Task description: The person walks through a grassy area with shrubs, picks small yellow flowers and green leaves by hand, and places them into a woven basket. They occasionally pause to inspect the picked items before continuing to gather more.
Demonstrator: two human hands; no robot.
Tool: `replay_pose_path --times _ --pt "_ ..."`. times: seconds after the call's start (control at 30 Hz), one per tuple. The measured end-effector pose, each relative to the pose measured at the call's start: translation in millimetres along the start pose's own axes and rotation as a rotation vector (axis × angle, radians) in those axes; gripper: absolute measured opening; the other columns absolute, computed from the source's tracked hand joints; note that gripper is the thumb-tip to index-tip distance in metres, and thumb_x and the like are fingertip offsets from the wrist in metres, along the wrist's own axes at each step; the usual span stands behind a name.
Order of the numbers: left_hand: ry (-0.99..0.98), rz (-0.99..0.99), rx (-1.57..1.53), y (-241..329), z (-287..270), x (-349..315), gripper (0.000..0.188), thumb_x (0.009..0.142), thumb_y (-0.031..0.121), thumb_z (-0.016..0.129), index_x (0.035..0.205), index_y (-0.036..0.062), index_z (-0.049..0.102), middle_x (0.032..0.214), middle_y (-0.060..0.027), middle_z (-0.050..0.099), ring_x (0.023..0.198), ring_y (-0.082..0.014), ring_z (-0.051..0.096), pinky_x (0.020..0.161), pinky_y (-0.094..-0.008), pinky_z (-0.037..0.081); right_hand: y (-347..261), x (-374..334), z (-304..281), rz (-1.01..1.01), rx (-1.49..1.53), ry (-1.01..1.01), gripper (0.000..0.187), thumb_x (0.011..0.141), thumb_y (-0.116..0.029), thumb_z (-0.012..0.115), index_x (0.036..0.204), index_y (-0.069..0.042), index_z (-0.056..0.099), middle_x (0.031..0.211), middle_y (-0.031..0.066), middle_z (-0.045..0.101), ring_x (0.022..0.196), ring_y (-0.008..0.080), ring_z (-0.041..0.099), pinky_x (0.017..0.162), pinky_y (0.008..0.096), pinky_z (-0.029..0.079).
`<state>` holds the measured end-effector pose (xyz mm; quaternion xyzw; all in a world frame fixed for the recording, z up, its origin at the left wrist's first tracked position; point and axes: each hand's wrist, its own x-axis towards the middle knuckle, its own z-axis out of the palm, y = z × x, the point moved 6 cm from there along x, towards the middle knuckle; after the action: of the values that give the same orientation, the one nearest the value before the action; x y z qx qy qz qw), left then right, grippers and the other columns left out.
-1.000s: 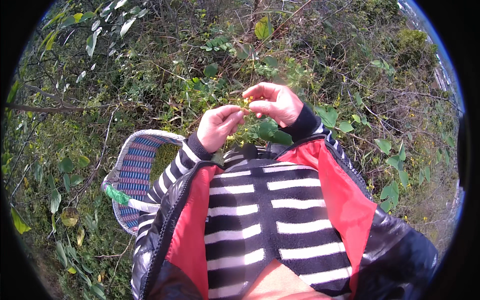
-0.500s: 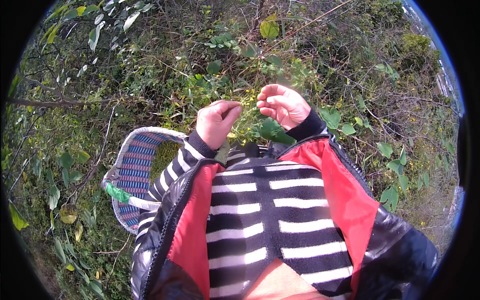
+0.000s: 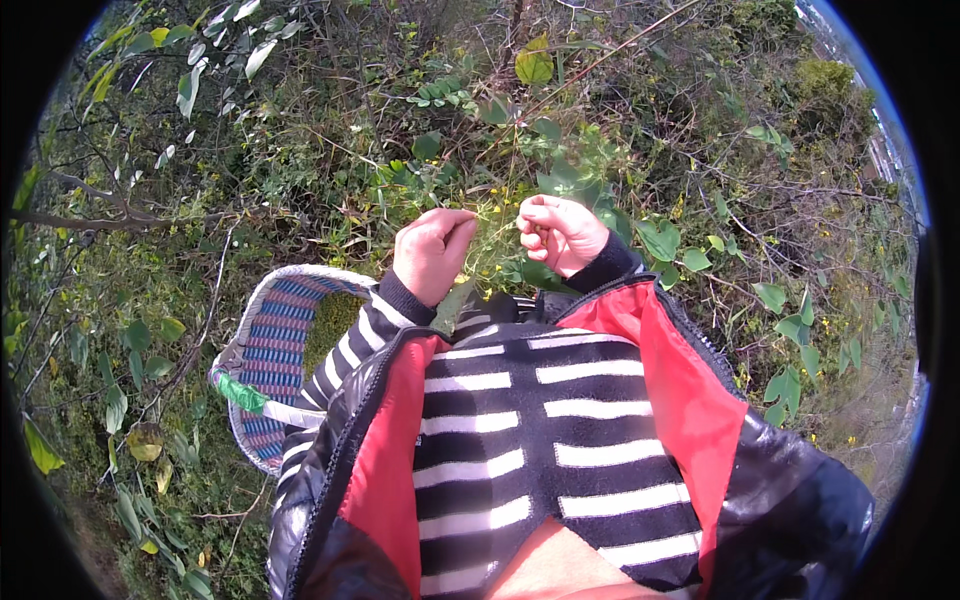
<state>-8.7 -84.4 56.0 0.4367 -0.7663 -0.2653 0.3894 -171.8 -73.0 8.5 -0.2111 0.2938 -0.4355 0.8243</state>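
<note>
My left hand (image 3: 433,255) pinches a thin green stem of a plant with small yellow flowers (image 3: 488,245), thumb against forefinger. Just to its right, my right hand (image 3: 563,235) is closed, its fingers curled toward the palm beside the same sprigs. Whatever sits inside those curled fingers is hidden. A woven basket (image 3: 275,340) in blue and pink with a pale rim is by my left forearm. Fine yellow-green picked material (image 3: 330,325) lies in it, partly covered by my sleeve. Green and white wrapping covers the basket's handle (image 3: 242,393).
Dense brush surrounds me. A bare branch (image 3: 110,220) reaches in from the left, and thin twigs cross the right side. Broad green leaves (image 3: 660,240) hang near my right wrist. A yellowish leaf (image 3: 534,65) stands ahead.
My right hand's fingers have curled in more tightly, and the hand has lowered slightly. The left hand keeps its pinch in nearly the same place.
</note>
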Motion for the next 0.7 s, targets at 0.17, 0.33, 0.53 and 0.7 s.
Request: replay_pose_path --times 0.17,0.33,0.53,0.7 --pt "-0.439 0.08 0.261 -28 55 -9 0.013 0.075 0.013 0.058 0.082 0.0031 0.063 0.073 -0.0147 0.061 0.067 -0.0319 0.06 0.062 -0.0369 0.048 -19 41 8 -0.185 -0.01 0.199 0.016 0.087 -0.015 0.038 0.094 -0.005 0.05 0.082 0.0086 0.057 0.074 0.0171 0.056 0.067 0.0298 0.049" --pt "-0.377 0.38 0.211 -40 83 -31 0.021 0.076 0.016 0.057 0.092 0.0032 0.058 0.069 -0.0174 0.059 0.067 -0.0376 0.057 0.06 -0.0399 0.047 41 79 132 -0.359 -0.937 -0.391 0.034 0.081 -0.014 0.048 0.112 0.0 0.047 0.109 0.0164 0.053 0.097 0.0268 0.054 0.089 0.0385 0.042" --pt "-0.532 0.257 0.219 -73 94 -36 0.022 0.076 0.016 0.057 0.094 0.0026 0.058 0.072 -0.0177 0.059 0.069 -0.0369 0.058 0.062 -0.0389 0.047 18 36 114 -0.716 -1.048 -0.271 0.058 0.078 -0.036 0.06 0.122 -0.004 0.042 0.122 0.0195 0.043 0.112 0.0322 0.044 0.095 0.0383 0.036" --pt "-0.819 -0.013 0.292 -73 86 -34 0.025 0.078 0.018 0.058 0.098 0.004 0.058 0.078 -0.0142 0.06 0.07 -0.0292 0.06 0.064 -0.0347 0.048 -7 -58 -3 -0.665 -0.899 0.372 0.037 0.074 -0.03 0.066 0.103 -0.008 0.056 0.09 0.0083 0.056 0.072 0.0148 0.057 0.063 0.0278 0.047"
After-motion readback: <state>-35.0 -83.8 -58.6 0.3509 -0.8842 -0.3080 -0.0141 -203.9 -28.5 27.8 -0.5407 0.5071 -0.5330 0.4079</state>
